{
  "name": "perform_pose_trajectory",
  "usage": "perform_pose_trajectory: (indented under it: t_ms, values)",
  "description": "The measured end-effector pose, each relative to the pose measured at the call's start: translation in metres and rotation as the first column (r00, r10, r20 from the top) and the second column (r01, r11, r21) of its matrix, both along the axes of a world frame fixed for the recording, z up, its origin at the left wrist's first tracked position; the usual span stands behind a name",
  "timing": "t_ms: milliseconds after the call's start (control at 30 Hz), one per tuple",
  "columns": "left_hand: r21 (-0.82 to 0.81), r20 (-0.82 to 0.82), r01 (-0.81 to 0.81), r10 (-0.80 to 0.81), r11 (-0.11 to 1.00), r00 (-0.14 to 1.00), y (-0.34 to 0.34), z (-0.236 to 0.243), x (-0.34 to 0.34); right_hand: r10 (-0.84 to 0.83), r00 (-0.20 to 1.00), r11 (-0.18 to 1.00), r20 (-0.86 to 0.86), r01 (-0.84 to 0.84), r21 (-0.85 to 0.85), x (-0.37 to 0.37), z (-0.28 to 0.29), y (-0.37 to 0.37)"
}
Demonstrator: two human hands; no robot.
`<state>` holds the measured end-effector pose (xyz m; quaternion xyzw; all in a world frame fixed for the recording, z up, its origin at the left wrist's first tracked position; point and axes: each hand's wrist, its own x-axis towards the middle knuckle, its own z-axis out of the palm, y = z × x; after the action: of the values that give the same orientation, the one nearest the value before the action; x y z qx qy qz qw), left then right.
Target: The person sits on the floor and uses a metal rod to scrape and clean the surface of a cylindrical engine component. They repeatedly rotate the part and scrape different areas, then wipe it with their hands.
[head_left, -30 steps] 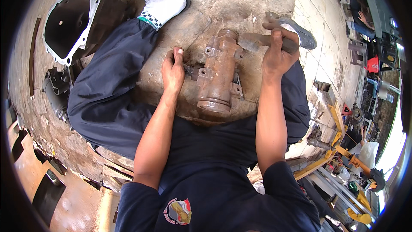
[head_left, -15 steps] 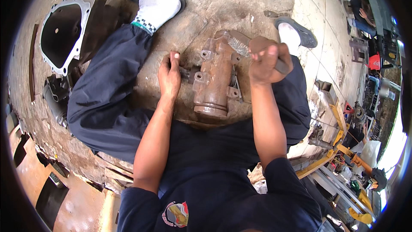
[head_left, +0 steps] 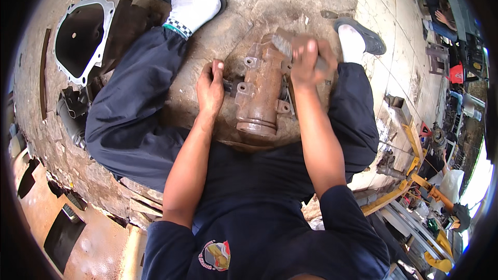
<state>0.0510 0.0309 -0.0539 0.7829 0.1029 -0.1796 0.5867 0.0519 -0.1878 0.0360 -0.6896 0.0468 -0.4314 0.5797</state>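
Observation:
A rusty brown cylindrical metal housing [head_left: 259, 91] with bolt lugs along its sides lies on the ground between my legs. Its grooved round end faces me. On its left side, my left hand [head_left: 210, 91] is closed around the end of a dark shaft [head_left: 228, 87] that sticks out of the housing; the fingers' undersides are hidden. A wire brush [head_left: 282, 42] is in my right hand [head_left: 309, 65], slightly blurred. The bristles are over the far end of the housing; whether they touch it I cannot tell.
Beyond my left leg stands a large open casting with a pale flange [head_left: 106, 26], beside a dark metal part [head_left: 73, 111]. Yellow-framed equipment [head_left: 386, 199] and a red container [head_left: 456, 73] are on the right. Another person [head_left: 438, 13] is at the far right.
My right hand and the wire brush have moved left, nearer the housing's far end. My left hand keeps its place at the shaft. The view has shifted slightly.

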Motion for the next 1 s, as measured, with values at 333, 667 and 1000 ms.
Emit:
perform_pose_trajectory:
  t_ms: [333, 667, 1000]
  values:
    - [0.017, -0.016, 0.018, -0.018, 1.000, 1.000, -0.003, 0.005, -0.001, 0.251, 0.965, 0.945, 0.079, -0.226, -0.238, 0.003, -0.007, 0.012]
    - [-0.029, -0.037, -0.049, 0.048, 0.998, 0.998, -0.001, -0.003, 0.003, 0.581, 0.807, 0.814, -0.105, -0.576, 0.081, 0.039, 0.007, -0.018]
    - [-0.051, -0.006, -0.007, 0.006, 0.999, 1.000, -0.003, 0.003, 0.007, 0.557, 0.764, 0.826, -0.324, -0.551, 0.121, 0.063, -0.020, -0.021]
